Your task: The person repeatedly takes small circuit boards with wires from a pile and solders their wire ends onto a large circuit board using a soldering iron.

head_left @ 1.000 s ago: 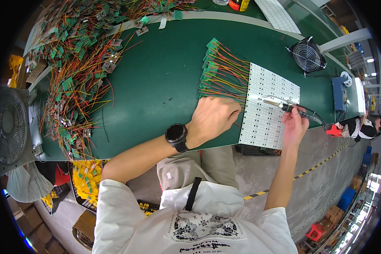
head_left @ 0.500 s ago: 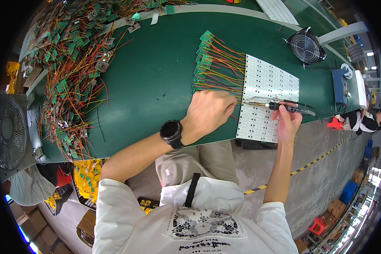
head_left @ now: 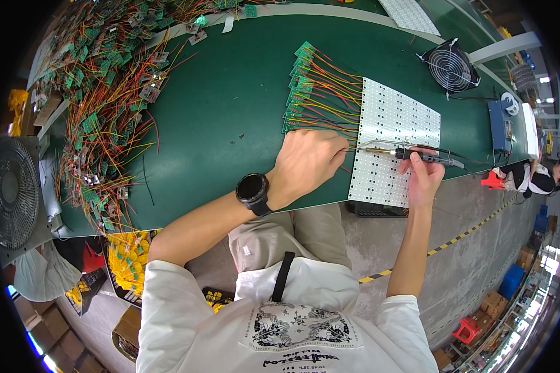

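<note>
A white perforated LED panel (head_left: 389, 118) lies on the green bench. Along its left edge, red and yellow wires run to a row of overlapping small green circuit boards (head_left: 300, 87). My left hand (head_left: 311, 158), a watch on its wrist, is closed beside that edge; its fingertips pinch a thin wire, mostly hidden by the fingers. My right hand (head_left: 424, 177) grips a soldering iron (head_left: 404, 153) like a pen. The iron's tip points left, over the panel close to my left fingertips. A thin metal tube runs alongside the iron; whether the tip touches the panel I cannot tell.
A large heap of wired circuit boards (head_left: 99, 118) covers the bench's left side. At the right stand a small black fan (head_left: 449, 67) and a blue box-shaped unit (head_left: 499, 124). Another white panel (head_left: 410, 15) lies at the back. A grey fan (head_left: 17, 193) stands far left.
</note>
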Action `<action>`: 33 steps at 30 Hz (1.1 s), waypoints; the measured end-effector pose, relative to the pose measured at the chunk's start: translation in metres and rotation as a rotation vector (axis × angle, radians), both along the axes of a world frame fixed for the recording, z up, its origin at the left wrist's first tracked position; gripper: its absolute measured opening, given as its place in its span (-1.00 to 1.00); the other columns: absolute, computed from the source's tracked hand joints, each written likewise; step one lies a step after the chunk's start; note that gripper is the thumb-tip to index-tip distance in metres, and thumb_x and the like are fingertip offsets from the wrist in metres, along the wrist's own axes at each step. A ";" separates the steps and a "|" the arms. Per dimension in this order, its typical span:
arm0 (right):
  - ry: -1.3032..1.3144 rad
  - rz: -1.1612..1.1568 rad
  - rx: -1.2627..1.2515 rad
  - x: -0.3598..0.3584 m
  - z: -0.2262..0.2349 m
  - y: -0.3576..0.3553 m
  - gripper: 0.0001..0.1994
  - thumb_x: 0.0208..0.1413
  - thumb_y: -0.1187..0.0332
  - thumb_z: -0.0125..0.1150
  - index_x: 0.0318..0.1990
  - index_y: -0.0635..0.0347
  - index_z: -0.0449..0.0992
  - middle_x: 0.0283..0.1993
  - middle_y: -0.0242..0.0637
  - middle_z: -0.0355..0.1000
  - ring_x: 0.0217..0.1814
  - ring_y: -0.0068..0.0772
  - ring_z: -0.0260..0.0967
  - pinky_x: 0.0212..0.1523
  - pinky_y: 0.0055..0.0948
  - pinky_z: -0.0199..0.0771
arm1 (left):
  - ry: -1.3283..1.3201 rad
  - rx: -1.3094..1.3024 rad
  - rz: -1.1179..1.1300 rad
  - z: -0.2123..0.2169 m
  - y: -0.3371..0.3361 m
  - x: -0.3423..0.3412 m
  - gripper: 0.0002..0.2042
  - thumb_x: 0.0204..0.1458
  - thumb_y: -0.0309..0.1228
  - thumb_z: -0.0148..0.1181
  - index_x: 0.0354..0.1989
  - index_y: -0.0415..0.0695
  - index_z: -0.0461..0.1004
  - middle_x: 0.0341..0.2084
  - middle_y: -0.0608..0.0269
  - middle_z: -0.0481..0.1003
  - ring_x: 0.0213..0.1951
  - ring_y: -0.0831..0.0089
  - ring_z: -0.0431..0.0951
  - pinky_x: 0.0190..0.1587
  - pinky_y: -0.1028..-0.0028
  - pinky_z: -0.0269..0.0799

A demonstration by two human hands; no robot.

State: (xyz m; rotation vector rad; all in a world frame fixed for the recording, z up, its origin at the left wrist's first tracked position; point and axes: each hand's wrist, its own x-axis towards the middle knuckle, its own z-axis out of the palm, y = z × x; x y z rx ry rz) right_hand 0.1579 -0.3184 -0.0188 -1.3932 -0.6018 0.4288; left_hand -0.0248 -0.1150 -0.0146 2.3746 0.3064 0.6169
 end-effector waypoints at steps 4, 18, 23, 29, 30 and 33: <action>-0.002 0.008 -0.003 0.000 -0.001 -0.001 -0.81 0.11 0.48 0.24 -0.17 0.42 0.50 -0.37 -0.18 0.49 -0.53 -0.42 0.41 -0.49 -0.49 0.39 | -0.019 -0.004 -0.001 -0.003 0.000 0.001 -0.94 -0.08 -0.45 0.26 -0.42 -0.11 0.60 -0.54 0.26 0.55 -0.52 0.18 0.54 -0.49 0.30 0.42; -0.008 -0.007 -0.029 0.002 -0.004 -0.002 -0.82 0.13 0.48 0.22 -0.16 0.40 0.50 -0.40 -0.21 0.48 -0.53 -0.42 0.40 -0.50 -0.48 0.38 | -0.008 0.014 0.001 -0.002 -0.001 0.000 -0.93 -0.09 -0.46 0.25 -0.42 -0.10 0.61 -0.54 0.27 0.55 -0.53 0.20 0.54 -0.51 0.30 0.42; -0.018 -0.002 -0.014 0.003 -0.005 -0.002 -0.81 0.11 0.49 0.23 -0.16 0.43 0.49 -0.36 -0.18 0.49 -0.54 -0.41 0.41 -0.50 -0.47 0.40 | -0.022 0.006 0.007 -0.003 -0.001 0.001 -0.93 -0.09 -0.46 0.26 -0.42 -0.10 0.62 -0.55 0.27 0.55 -0.53 0.19 0.54 -0.50 0.30 0.42; 0.028 -0.034 0.040 0.004 -0.006 -0.003 -0.82 0.11 0.49 0.23 -0.17 0.42 0.49 -0.37 -0.18 0.49 -0.56 -0.40 0.41 -0.53 -0.46 0.38 | 0.001 -0.001 0.011 0.000 -0.001 0.000 -0.95 -0.09 -0.46 0.25 -0.44 -0.12 0.61 -0.55 0.25 0.54 -0.52 0.18 0.54 -0.49 0.29 0.42; 0.026 -0.037 0.041 0.004 -0.006 -0.003 -0.82 0.11 0.49 0.23 -0.18 0.42 0.49 -0.38 -0.19 0.49 -0.57 -0.40 0.40 -0.53 -0.45 0.37 | 0.001 -0.001 0.013 0.000 0.000 0.000 -0.95 -0.09 -0.46 0.25 -0.44 -0.12 0.61 -0.55 0.25 0.54 -0.52 0.18 0.54 -0.49 0.29 0.42; 0.031 -0.051 0.051 0.003 -0.004 0.000 -0.83 0.12 0.50 0.22 -0.18 0.42 0.49 -0.40 -0.19 0.49 -0.58 -0.40 0.38 -0.54 -0.45 0.36 | -0.005 0.017 -0.030 0.002 0.003 -0.001 -0.92 -0.04 -0.43 0.25 -0.39 -0.13 0.59 -0.55 0.25 0.54 -0.51 0.17 0.55 -0.49 0.29 0.41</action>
